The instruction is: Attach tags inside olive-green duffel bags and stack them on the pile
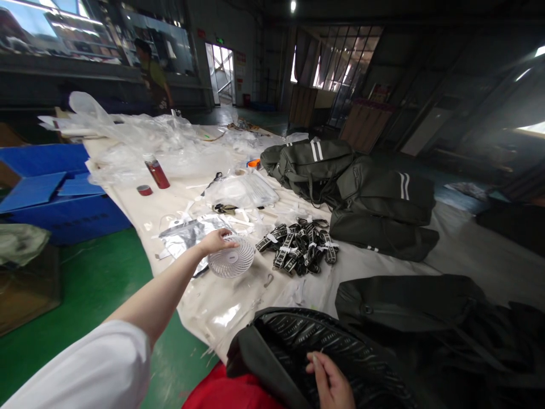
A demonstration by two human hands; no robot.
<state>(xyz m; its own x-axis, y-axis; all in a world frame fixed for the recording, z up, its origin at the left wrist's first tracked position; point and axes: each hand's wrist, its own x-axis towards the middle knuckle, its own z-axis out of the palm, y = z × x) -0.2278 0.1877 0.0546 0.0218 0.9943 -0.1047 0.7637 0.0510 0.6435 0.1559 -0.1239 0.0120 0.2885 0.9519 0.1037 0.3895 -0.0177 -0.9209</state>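
Note:
My left hand [218, 241] reaches out over the table, its fingers closed on the rim of a small white round fan [231, 257]. Low in the view, my right hand [330, 380] is pinched above the open dark bag [272, 346], whose patterned black lining [306, 335] shows. Something thin and pale seems to stick out at its fingertips, too small to make out. Right of the fan lies a heap of black straps with white lettering [293, 247]. A silvery bag [181, 236] lies behind my left hand.
Dark green bags with white stripes [366, 193] are piled at the right. Clear plastic bags [157, 142], a red bottle [156, 172] and its red cap [144, 190] are farther back. A blue box [63, 210] stands left of the table [204, 307]. A person [154, 79] stands beyond.

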